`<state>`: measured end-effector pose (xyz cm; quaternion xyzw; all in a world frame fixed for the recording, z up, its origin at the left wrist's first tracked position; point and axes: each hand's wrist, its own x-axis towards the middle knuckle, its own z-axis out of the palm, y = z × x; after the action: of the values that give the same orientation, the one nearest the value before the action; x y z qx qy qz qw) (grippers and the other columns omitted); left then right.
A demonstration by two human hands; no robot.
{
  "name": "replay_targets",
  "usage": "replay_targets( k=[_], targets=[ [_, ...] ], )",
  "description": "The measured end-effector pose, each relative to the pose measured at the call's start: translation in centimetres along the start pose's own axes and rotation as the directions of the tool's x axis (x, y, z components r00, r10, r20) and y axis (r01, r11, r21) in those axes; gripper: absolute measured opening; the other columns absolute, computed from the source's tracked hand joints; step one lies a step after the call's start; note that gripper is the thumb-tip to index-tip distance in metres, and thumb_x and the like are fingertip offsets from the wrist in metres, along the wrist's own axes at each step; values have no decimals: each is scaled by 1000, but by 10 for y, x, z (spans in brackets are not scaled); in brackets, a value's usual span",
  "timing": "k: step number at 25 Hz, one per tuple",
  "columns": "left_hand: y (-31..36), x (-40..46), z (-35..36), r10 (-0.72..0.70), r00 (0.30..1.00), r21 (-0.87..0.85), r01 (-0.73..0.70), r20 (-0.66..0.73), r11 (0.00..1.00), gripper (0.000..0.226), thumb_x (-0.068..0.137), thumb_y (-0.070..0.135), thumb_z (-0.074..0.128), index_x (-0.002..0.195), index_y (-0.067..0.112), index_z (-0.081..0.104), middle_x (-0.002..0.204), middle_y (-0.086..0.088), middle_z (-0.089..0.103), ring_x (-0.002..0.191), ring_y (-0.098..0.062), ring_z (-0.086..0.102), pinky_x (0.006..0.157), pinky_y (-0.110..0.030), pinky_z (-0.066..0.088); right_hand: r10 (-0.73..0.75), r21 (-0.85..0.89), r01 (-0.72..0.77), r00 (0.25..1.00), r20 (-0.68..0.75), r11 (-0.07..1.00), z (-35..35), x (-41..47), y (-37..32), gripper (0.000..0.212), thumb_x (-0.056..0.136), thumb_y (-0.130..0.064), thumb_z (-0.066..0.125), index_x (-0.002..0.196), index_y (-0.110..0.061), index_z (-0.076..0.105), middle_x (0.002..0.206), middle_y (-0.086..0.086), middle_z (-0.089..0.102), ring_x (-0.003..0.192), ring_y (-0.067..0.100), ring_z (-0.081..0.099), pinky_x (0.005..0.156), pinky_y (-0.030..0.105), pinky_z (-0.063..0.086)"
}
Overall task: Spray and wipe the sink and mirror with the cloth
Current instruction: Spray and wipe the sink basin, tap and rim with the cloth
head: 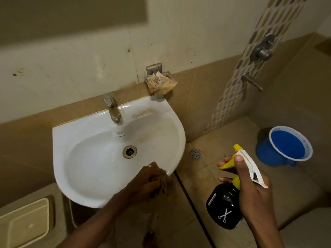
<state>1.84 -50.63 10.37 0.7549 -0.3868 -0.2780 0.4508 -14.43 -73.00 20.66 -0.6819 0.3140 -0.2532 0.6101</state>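
A white wall-mounted sink (86,133) with a chrome tap (112,110) and a metal drain (129,151) fills the middle of the head view. Brownish stains mark its back ledge and right inner wall. My left hand (150,181) is at the sink's front right rim, shut on a bunched brown cloth (163,185). My right hand (250,187) holds a black spray bottle (223,206) with a white and yellow trigger head, to the right of the sink and over the floor. The mirror's lower edge (71,15) shows blurred at the top left.
A metal soap dish (155,72) with a crumpled stained wrapper hangs on the wall above the sink's right corner. A blue bucket (286,147) stands on the floor at right, near shower fittings (262,49). A floor drain (195,153) and a beige lid (25,222) are also visible.
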Motion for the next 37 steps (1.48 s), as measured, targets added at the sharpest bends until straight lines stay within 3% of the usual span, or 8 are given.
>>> replay_targets(
  k=[6,10,15,19,26,30,34,37],
  targets=[
    [-30,-27,-72,-501,845,-484,363,-190,796,39,77,33,48,78,2,72,79,-11,72,73,-25,67,65,-51,54,23,-13,-22,997,80,1000,43,8,-1,37,94,-57,56,87,-31,82,92,3,82,86,22,79,70,31,67],
    [-53,55,-48,-729,368,-685,267,-578,678,26,95,13,52,117,12,66,112,-13,71,101,-27,69,80,-41,60,43,-55,-39,996,82,998,69,12,0,50,89,-72,57,89,-28,81,91,1,81,79,20,80,77,49,66],
    [-82,142,-26,-784,112,-710,362,-611,605,44,94,18,60,133,0,52,130,-25,57,122,-42,53,106,-49,43,53,-1,-53,998,44,999,79,15,6,54,75,-86,59,98,-43,82,94,-1,82,77,20,80,80,56,64],
    [-74,175,-12,-713,138,-633,367,-687,682,73,74,39,82,131,3,53,125,-21,58,119,-38,54,106,-50,42,102,21,-102,994,-25,995,72,23,9,24,82,-61,62,84,-49,83,86,1,82,75,28,79,70,55,64],
    [-15,201,1,-622,513,-655,146,-591,742,36,68,12,85,100,12,70,96,-2,72,84,-7,65,87,-27,52,112,117,-104,991,-68,988,76,37,13,30,84,-43,61,93,-27,85,85,4,81,77,19,80,50,30,63],
    [12,179,-3,-279,751,-489,-66,-599,870,32,59,9,79,90,9,70,85,-5,72,76,-11,68,70,-25,57,104,137,-99,994,-29,986,86,45,12,41,80,-56,66,109,-32,82,85,8,80,83,23,80,57,29,65],
    [-9,163,-56,-178,515,-231,-41,-839,972,45,66,6,80,105,17,61,106,-2,62,85,-9,66,59,-9,54,73,11,-78,965,251,997,111,66,-5,25,91,-51,66,106,-40,83,91,5,83,87,18,81,72,31,66],
    [-45,158,-100,-187,414,-141,140,-891,980,55,78,0,73,127,17,56,129,-6,49,103,-14,64,63,-31,63,121,-146,-69,914,388,987,153,86,-5,26,99,-42,66,93,-22,82,84,3,82,83,15,80,76,38,66]
  ],
)
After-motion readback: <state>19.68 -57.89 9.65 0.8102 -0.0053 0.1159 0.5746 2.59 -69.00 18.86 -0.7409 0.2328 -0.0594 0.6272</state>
